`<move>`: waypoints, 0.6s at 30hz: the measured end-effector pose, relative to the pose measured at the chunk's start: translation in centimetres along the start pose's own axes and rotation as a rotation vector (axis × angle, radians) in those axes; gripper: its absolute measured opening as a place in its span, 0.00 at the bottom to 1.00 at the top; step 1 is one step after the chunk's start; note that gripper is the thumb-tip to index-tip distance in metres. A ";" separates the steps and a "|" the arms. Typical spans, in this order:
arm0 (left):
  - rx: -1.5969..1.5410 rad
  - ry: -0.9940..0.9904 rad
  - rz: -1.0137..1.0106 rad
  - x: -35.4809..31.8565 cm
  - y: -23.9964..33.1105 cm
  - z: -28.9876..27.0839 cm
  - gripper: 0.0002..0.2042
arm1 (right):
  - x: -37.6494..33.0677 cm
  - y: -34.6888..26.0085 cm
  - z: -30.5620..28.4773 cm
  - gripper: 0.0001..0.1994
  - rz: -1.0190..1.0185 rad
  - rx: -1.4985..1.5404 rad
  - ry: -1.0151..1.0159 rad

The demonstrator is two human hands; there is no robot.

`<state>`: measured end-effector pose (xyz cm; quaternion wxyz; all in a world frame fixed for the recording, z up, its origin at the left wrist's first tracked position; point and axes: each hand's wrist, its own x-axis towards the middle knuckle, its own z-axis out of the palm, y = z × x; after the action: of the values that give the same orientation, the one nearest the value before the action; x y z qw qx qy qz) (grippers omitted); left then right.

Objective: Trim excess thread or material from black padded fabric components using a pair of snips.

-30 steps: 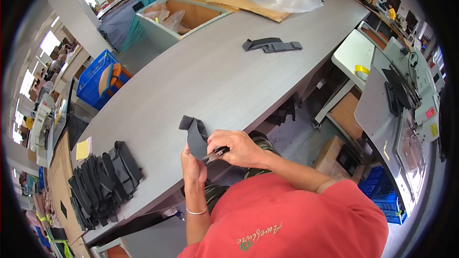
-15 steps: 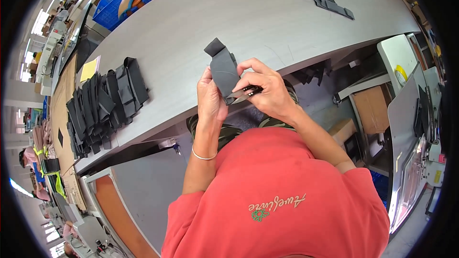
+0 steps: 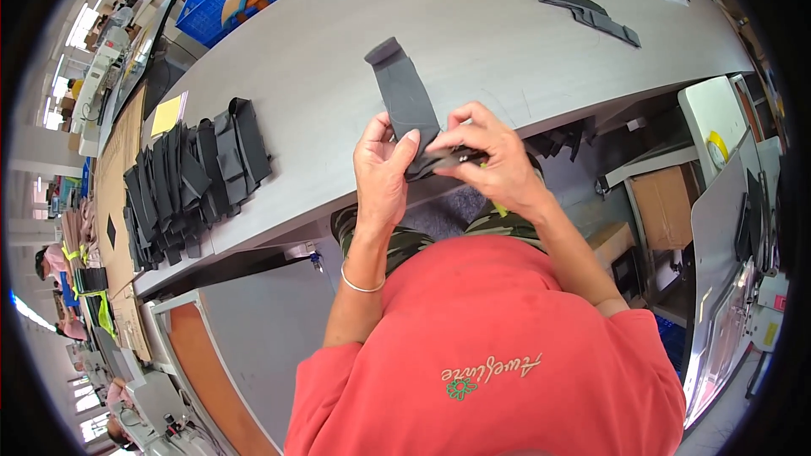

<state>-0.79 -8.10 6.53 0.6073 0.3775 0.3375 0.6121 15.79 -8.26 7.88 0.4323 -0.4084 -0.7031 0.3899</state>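
A dark grey fabric strip (image 3: 404, 89) stretches away over the table from my hands, its far end folded over. My left hand (image 3: 382, 169) is closed on the strip's near part, thumb pressed on top. My right hand (image 3: 507, 167) meets the strip's near right edge with its fingertips. Black-handled thread snips (image 3: 465, 156) are tucked in the right hand, partly hidden by the fingers and slightly blurred. Where the strip's near end bunches under the fingers, its details cannot be made out.
Several dark strips lie in a row (image 3: 190, 177) on the left of the grey table (image 3: 312, 59), beside a yellow paper pad (image 3: 169, 115). More dark strips (image 3: 587, 14) lie at the far right. A blue crate (image 3: 215, 4) stands at the far left. Cartons (image 3: 663, 209) sit below on the right.
The strip now reaches farther out from my hands. My left thumb has come onto its top face. The snips' blades, seen before at the near end, no longer show clearly.
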 end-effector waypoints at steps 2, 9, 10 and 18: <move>0.013 0.005 -0.022 0.3 0.4 -0.1 0.13 | 0.5 -0.5 -1.4 0.14 -0.061 0.065 0.044; 0.067 -0.070 -0.088 0.1 0.8 0.6 0.13 | 1.9 0.4 -2.5 0.09 -0.186 -0.269 0.217; 0.068 -0.071 -0.090 0.1 0.8 0.6 0.13 | 2.0 0.5 -2.5 0.09 -0.185 -0.268 0.219; 0.049 -0.077 -0.177 0.2 1.1 0.5 0.14 | 2.9 1.2 -2.3 0.06 -0.393 -0.503 0.259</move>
<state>-0.90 -8.00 7.73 0.6621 0.3842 0.3609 0.5327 17.40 -4.75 8.35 0.4706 -0.4049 -0.7818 0.0586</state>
